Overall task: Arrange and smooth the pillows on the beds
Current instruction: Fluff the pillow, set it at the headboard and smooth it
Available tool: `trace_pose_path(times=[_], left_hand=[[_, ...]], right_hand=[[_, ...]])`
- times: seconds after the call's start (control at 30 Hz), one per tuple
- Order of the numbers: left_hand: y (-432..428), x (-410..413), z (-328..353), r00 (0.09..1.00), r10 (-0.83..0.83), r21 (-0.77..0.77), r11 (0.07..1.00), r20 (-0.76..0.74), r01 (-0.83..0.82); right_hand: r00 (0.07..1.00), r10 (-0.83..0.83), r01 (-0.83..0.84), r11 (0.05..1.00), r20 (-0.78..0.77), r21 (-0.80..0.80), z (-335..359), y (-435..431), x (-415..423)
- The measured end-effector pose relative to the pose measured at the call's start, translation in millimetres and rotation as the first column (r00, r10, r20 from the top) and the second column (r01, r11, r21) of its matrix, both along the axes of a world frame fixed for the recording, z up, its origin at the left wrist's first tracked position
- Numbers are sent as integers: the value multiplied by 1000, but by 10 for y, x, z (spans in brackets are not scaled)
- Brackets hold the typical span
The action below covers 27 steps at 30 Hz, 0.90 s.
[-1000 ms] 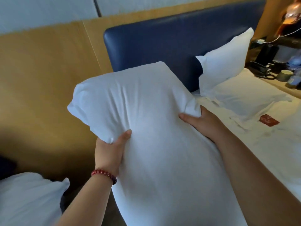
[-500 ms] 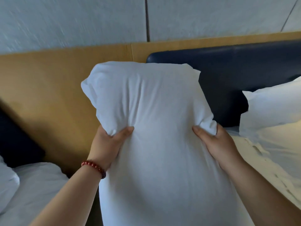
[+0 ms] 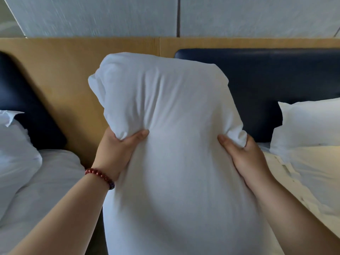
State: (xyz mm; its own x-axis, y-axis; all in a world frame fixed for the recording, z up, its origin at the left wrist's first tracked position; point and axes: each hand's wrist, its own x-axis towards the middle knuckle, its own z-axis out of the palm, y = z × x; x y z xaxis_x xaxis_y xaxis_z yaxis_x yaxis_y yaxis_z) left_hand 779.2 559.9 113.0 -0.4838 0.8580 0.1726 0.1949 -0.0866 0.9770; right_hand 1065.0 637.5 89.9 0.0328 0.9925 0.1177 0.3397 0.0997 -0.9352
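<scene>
I get one view — the head camera, facing forward at the tan wooden wall panel [image 3: 73,74] and dark blue padded headboard [image 3: 272,78], very near the plump white pillow [image 3: 174,153].

Blocked straight ahead by the big pillow [image 3: 174,144], gripped upright at its sides by the left hand [image 3: 117,150] and right hand [image 3: 244,157] and filling the middle between the two beds. Open on the left over the left bed [image 3: 51,181] as far as the left pillow [image 3: 14,153] by the left headboard [image 3: 24,107], and open on the right over the flat right bed [image 3: 309,177] as far as the right pillow [image 3: 309,124] against the right headboard [image 3: 266,76]. Closed off behind by the wood panel [image 3: 73,80], with only a narrow dark gap [image 3: 97,243] showing low beside the left forearm.
</scene>
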Motion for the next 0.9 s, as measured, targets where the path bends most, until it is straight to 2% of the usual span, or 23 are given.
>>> trace_pose_path(times=[0.27,0.43,0.7,0.9], left_hand=[[89,614,463,997,-50,132,990,50,43],[477,1118,409,991,-68,185,982,118,45],[1288,1908,-89,994,-48,232,972,94,25],[1857,2381,-828,998,-53,190,981,40,44]], right_hand=[[994,-108,110,979,-19,169,583,16,596],[979,-192,202,950,-65,240,693,238,1101],[955,-289,295,907,-67,302,24,922,1857],[963,-255,270,911,-88,311,-822,1544,2355]])
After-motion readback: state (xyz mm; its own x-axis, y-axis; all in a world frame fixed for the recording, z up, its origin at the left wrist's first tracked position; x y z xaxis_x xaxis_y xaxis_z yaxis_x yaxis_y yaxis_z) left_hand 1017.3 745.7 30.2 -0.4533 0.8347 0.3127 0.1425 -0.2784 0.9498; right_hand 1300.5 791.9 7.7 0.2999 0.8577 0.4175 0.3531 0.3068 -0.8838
